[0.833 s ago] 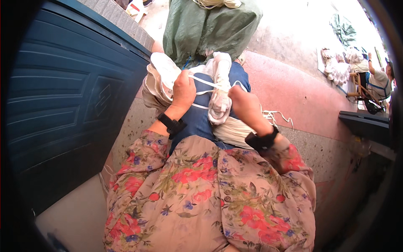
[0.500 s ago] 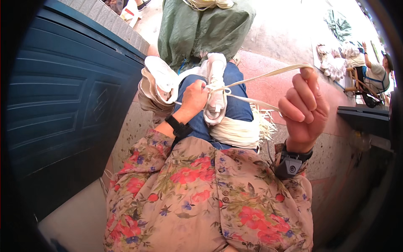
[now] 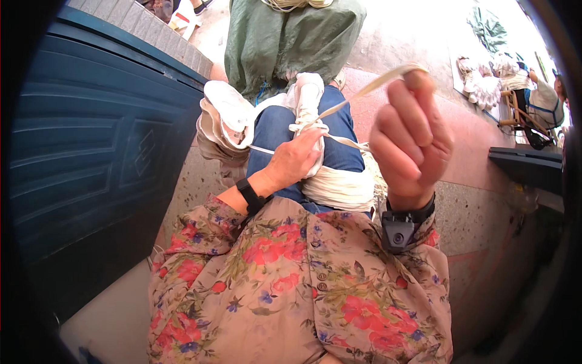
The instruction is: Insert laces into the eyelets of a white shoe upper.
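Observation:
My left hand point(image 3: 296, 161) presses down on a pale bundle of dried leaf strips point(image 3: 309, 103) lying across my lap, pinching it where a thin strip is wrapped around it. My right hand point(image 3: 412, 142) is raised in front of my chest, with its fingers closed on the free end of that pale strip point(image 3: 370, 88), which runs taut from the bundle up to my fingertips. A thicker roll of the same pale strips point(image 3: 339, 185) rests on my blue trousers under my right wrist. More pale husk-like pieces point(image 3: 227, 112) are heaped at my left knee.
A dark blue panelled door point(image 3: 103, 158) fills the left side. A green cloth sack point(image 3: 291, 42) stands just beyond my knees. A reddish step point(image 3: 467, 145) runs to the right, with more pale bundles point(image 3: 485, 85) and a seated person point(image 3: 539, 103) far right.
My right hand left the bundle and rose toward the camera, drawing the thin strip out tight. My left hand stayed on the bundle.

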`<state>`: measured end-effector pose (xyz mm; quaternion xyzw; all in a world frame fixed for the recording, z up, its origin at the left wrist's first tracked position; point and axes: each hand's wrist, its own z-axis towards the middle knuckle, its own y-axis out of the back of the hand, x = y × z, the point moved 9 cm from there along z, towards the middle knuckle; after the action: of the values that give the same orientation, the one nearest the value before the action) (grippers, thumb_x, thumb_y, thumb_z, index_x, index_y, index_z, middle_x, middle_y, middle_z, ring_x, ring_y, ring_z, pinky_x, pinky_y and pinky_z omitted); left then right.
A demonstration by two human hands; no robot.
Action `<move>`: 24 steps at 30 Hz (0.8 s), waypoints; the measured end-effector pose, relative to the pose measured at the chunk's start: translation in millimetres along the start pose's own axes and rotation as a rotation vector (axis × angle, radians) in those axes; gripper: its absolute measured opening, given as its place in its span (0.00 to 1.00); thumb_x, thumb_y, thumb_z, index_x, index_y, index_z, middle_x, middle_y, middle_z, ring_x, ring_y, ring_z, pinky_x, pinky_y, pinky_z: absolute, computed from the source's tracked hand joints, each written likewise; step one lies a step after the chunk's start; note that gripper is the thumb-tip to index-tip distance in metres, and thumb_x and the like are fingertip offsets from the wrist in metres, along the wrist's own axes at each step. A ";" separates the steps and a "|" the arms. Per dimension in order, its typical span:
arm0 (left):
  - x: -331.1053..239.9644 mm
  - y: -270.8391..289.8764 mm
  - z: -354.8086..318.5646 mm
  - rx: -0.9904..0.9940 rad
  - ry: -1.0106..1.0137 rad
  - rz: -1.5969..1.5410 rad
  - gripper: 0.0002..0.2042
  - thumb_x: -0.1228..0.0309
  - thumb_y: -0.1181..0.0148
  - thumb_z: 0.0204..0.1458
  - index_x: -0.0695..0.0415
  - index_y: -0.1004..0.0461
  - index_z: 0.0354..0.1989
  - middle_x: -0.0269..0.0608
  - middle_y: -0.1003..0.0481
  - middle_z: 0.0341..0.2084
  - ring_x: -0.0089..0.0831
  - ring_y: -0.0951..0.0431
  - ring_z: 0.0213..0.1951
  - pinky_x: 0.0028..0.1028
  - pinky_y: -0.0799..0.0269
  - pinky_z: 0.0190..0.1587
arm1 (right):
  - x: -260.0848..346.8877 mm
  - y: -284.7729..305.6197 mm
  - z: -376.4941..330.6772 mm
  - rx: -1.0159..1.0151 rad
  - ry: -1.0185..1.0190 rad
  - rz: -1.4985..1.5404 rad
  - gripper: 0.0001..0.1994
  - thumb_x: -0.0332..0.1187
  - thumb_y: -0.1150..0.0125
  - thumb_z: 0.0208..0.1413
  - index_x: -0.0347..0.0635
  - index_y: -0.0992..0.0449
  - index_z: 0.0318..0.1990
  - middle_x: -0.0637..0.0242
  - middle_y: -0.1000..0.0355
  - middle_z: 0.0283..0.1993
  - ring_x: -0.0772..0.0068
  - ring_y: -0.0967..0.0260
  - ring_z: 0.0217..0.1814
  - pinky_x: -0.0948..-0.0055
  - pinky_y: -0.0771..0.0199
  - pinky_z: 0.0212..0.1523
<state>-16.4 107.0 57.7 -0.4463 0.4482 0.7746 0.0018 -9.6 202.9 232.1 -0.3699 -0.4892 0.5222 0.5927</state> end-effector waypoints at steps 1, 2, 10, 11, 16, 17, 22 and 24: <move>-17.6 6.5 9.8 0.006 -0.075 -0.094 0.13 0.74 0.48 0.45 0.58 0.36 0.42 0.48 0.30 0.34 0.44 0.27 0.30 0.33 0.30 0.30 | -2.3 1.9 3.6 0.005 -0.014 -0.062 0.09 0.33 0.63 0.59 0.38 0.38 0.40 0.72 0.46 0.18 0.83 0.53 0.13 0.81 0.42 0.13; -32.0 12.0 16.9 0.013 -0.149 -0.188 0.13 0.75 0.48 0.45 0.59 0.35 0.42 0.49 0.30 0.35 0.44 0.28 0.30 0.33 0.30 0.31 | -0.7 5.4 6.5 0.004 -0.009 -0.066 0.09 0.33 0.63 0.59 0.38 0.38 0.40 0.72 0.46 0.18 0.83 0.53 0.13 0.81 0.42 0.13; -13.8 14.9 16.0 0.191 0.128 -0.475 0.07 0.75 0.54 0.51 0.64 0.31 0.26 0.40 0.31 0.14 0.24 0.30 0.14 0.23 0.35 0.18 | 96.7 88.3 -11.2 -0.447 0.356 -0.525 0.09 0.31 0.55 0.52 0.37 0.30 0.30 0.55 0.32 0.38 0.66 0.36 0.41 0.69 0.40 0.47; -15.0 16.0 13.2 0.194 0.132 -0.477 0.07 0.75 0.54 0.51 0.64 0.31 0.26 0.40 0.31 0.14 0.24 0.30 0.14 0.23 0.35 0.18 | 106.1 102.0 -20.1 -0.532 0.366 -0.412 0.09 0.33 0.55 0.52 0.37 0.30 0.31 0.59 0.33 0.35 0.68 0.37 0.36 0.73 0.38 0.40; 18.4 31.6 12.1 0.089 0.614 -0.913 0.06 0.73 0.54 0.53 0.61 0.31 0.30 0.34 0.29 0.20 0.18 0.32 0.15 0.15 0.38 0.16 | 115.1 142.5 -38.5 -0.361 0.218 -0.458 0.09 0.34 0.55 0.55 0.38 0.32 0.32 0.70 0.39 0.24 0.78 0.46 0.25 0.80 0.44 0.27; 32.0 53.6 16.3 -0.028 0.596 -0.963 0.06 0.72 0.52 0.52 0.61 0.31 0.32 0.33 0.30 0.20 0.17 0.33 0.14 0.14 0.40 0.14 | 120.8 155.5 -47.7 -0.531 0.228 -0.826 0.08 0.33 0.54 0.55 0.39 0.32 0.34 0.71 0.39 0.24 0.81 0.46 0.26 0.82 0.44 0.27; 133.8 169.6 5.7 -0.540 0.613 -1.156 0.10 0.65 0.53 0.54 0.60 0.34 0.36 0.29 0.36 0.17 0.14 0.40 0.14 0.12 0.48 0.12 | 74.1 206.1 -83.1 -0.574 -0.106 -1.618 0.09 0.28 0.50 0.52 0.38 0.28 0.39 0.73 0.31 0.26 0.83 0.38 0.28 0.82 0.36 0.30; 145.4 171.0 -7.3 -0.530 0.647 -1.099 0.11 0.65 0.53 0.54 0.60 0.33 0.36 0.29 0.37 0.17 0.14 0.40 0.14 0.12 0.48 0.12 | 29.2 221.9 -89.9 -0.440 -0.215 -1.732 0.07 0.27 0.46 0.48 0.37 0.26 0.35 0.65 0.29 0.25 0.81 0.35 0.27 0.80 0.34 0.30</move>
<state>-167.8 -58.1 74.0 -0.8027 -0.0695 0.5728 0.1510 19.6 278.3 4.9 0.0741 -0.7382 -0.1812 0.6455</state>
